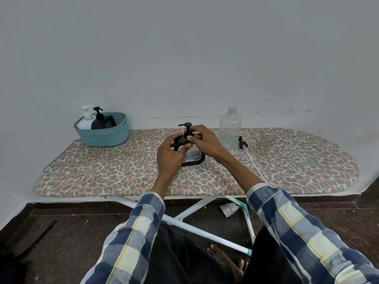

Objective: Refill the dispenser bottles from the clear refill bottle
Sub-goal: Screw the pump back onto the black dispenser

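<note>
Dispenser bottle (192,155): black frame, clear window, standing on the ironing board (102,171) directly under both hands.
Left hand (171,155): fingers curled round the bottle's black shoulder, steadying it.
Right hand (205,140): fingertips pinching the collar of the black pump head (185,128) at the bottle neck.
Step, my read: pump is being screwed on or off. Cannot tell which from one look.
Refill bottle (229,130): clear, upright, just beyond the right hand toward the wall. Cap off, neck open. Liquid only in the lower part as far as I can see.
Loose pump (244,145): black head with a long white tube, lying flat on the board right of the refill bottle, well outside the right wrist.
Basket (106,138): teal, far out past the left hand by the wall. Holds a white pump bottle (86,120) and a black pump bottle (99,119), both capped.
Progress, judged: one bottle in hand, mid-cycle. Fill level behind the window is not readable.
Left: the two in the basket look untouched or finished, cannot say which. Loose pump and the open refill bottle have yet to be dealt with.
Risk: tall open refill bottle sits close to the right forearm, easy to knock over.
</note>
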`<state>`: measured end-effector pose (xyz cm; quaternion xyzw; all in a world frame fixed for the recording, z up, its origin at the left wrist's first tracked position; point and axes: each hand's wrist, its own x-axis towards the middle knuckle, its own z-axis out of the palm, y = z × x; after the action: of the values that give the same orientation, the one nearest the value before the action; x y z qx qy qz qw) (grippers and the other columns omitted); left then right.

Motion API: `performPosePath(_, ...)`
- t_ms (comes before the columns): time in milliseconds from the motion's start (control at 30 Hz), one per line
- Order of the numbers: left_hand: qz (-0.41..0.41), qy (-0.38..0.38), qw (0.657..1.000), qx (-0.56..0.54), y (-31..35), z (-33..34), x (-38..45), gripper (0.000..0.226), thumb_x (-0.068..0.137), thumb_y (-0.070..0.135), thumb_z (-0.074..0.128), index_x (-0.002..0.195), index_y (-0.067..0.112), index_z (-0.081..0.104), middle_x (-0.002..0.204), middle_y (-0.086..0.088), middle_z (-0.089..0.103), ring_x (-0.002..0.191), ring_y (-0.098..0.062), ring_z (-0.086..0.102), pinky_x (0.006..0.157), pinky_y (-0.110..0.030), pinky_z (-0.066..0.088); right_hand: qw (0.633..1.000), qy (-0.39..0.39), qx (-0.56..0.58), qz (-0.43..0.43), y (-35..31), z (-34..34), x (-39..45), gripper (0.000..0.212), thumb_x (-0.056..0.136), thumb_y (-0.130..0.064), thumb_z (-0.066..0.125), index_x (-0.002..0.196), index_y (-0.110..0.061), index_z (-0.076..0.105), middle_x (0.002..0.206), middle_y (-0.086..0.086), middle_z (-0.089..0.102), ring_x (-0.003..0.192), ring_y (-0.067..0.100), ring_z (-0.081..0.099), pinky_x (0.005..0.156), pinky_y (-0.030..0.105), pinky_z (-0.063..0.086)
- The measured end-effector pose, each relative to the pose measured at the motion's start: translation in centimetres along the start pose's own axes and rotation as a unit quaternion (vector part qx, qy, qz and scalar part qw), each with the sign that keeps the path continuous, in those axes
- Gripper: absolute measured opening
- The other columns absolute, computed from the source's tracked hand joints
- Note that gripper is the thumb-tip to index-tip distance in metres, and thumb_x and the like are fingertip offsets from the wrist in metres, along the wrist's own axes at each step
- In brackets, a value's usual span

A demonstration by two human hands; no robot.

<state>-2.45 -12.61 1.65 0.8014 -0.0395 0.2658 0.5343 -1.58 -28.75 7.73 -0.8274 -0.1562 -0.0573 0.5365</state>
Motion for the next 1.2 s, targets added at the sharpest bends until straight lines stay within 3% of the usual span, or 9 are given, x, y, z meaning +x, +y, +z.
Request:
performPosePath(100,-0.002,-0.002,1.000,0.001,-0.1,0.0,0.0,0.044,0.086,0.050,0.083,0.126,0.038,0.070,0.119,0.020,0.073,0.109,0.003,0.066,0.081,-0.007,0.044,1.000,0.016,0.001,0.016,0.1,0.2,0.3,0.031,0.099,-0.019,0.072,0.129,-0.010,0.069,0.131,0.007,0.067,0.116,0.021,0.066,0.093,0.024,0.050)
performPosePath(233,-0.005,-0.007,1.000,0.001,-0.1,0.0,0.0,0.041,0.087,0.046,0.084,0.125,0.039,0.071,0.116,0.024,0.072,0.106,0.009,0.064,0.078,-0.004,0.044,0.995,0.093,0.010,0.031,0.6,1.0,0.0,0.039,0.085,-0.029,0.088,0.101,-0.007,0.061,0.102,0.012,0.070,0.088,0.015,0.063,0.078,0.030,0.052)
performPosePath(433,-0.009,-0.001,1.000,-0.001,0.0,0.1,-0.1,0.043,0.087,0.050,0.084,0.126,0.037,0.071,0.119,0.021,0.072,0.108,0.004,0.065,0.082,-0.004,0.042,0.999,0.039,0.023,0.009,0.2,0.6,0.2,0.040,0.099,-0.028,0.074,0.136,-0.016,0.063,0.130,0.001,0.067,0.110,0.017,0.066,0.092,0.026,0.050)
performPosePath(533,-0.008,0.000,1.000,-0.003,-0.1,0.2,-0.1,0.044,0.087,0.050,0.083,0.127,0.036,0.070,0.120,0.019,0.073,0.109,-0.001,0.065,0.084,-0.010,0.043,1.000,0.007,0.012,0.022,0.5,0.0,0.7,0.030,0.101,-0.024,0.071,0.129,-0.014,0.071,0.122,0.001,0.072,0.111,0.019,0.068,0.095,0.030,0.051)
performPosePath(733,-0.006,-0.002,1.000,0.007,0.1,0.0,-0.2,0.038,0.088,0.045,0.083,0.123,0.043,0.069,0.117,0.023,0.072,0.107,0.004,0.065,0.084,-0.015,0.046,0.997,0.070,-0.001,0.026,0.5,1.4,0.9,0.045,0.088,-0.034,0.085,0.112,-0.006,0.058,0.106,-0.002,0.068,0.088,0.006,0.061,0.071,0.021,0.048)
performPosePath(867,-0.005,-0.005,1.000,0.005,0.2,-0.2,-0.1,0.037,0.088,0.049,0.081,0.122,0.044,0.068,0.118,0.024,0.071,0.107,0.006,0.064,0.083,-0.007,0.043,0.999,-0.017,0.025,0.014,0.2,0.0,1.1,0.038,0.100,-0.027,0.073,0.135,-0.019,0.063,0.127,-0.004,0.066,0.110,0.013,0.066,0.089,0.021,0.049)
performPosePath(1000,-0.008,-0.012,1.000,-0.007,0.3,-0.3,-0.1,0.044,0.087,0.047,0.084,0.128,0.036,0.070,0.121,0.017,0.073,0.108,0.003,0.066,0.076,0.002,0.043,0.998,-0.036,0.052,0.027,0.5,-0.8,1.2,0.032,0.102,-0.013,0.068,0.134,-0.014,0.070,0.133,0.003,0.072,0.113,0.015,0.072,0.100,0.030,0.053)
performPosePath(1133,-0.010,-0.025,0.999,-0.020,0.4,-0.8,0.2,0.046,0.084,0.042,0.089,0.127,0.035,0.072,0.121,0.017,0.075,0.110,0.000,0.068,0.081,-0.004,0.049,0.998,-0.020,0.062,0.007,0.6,-0.5,1.2,0.034,0.100,-0.005,0.067,0.133,-0.013,0.071,0.108,-0.008,0.076,0.089,-0.005,0.072,0.080,0.011,0.054)
performPosePath(1200,-0.010,-0.032,0.999,-0.014,0.3,-0.9,0.4,0.047,0.084,0.040,0.089,0.127,0.034,0.072,0.121,0.016,0.075,0.111,-0.004,0.070,0.086,-0.012,0.052,0.998,-0.026,0.052,0.002,0.4,-0.6,1.2,0.038,0.101,-0.006,0.066,0.138,-0.014,0.069,0.112,-0.005,0.076,0.090,-0.004,0.071,0.079,0.010,0.051)
